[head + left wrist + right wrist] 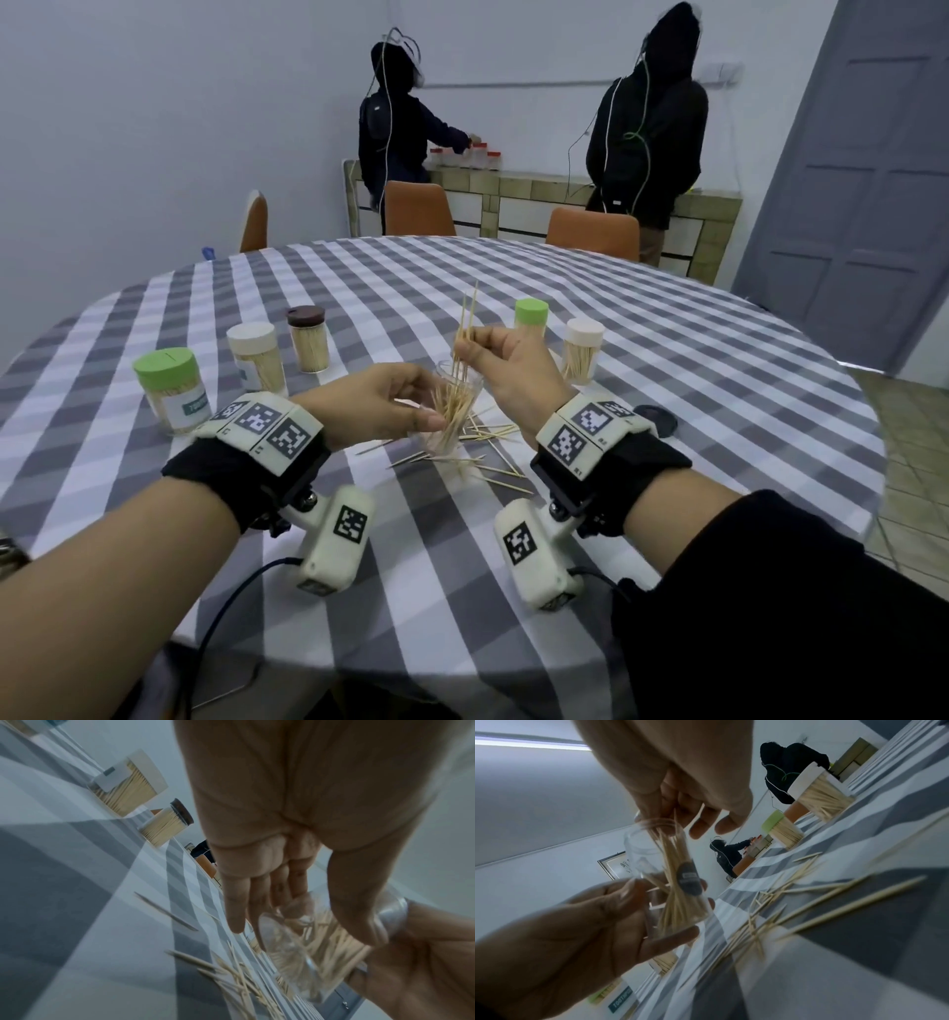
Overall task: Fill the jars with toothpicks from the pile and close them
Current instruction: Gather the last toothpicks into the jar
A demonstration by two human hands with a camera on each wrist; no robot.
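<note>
Left hand [380, 406] grips the clear open jar [458, 398] at table centre; right hand [506, 367] pinches a toothpick bunch [468, 321] over its mouth, loose pile [482, 452] at six o'clock.

Home dining room: checked-cloth table [565, 288], orange chairs [418, 208], panelled door [862, 180]

Both forearms reach forward side by side, the left hand [380, 406] curled with fingers and thumb wrapped around a clear jar [458, 406], the right hand [506, 367] raised just above it, fingertips pinching a small bunch of toothpicks [468, 321] upright.
</note>
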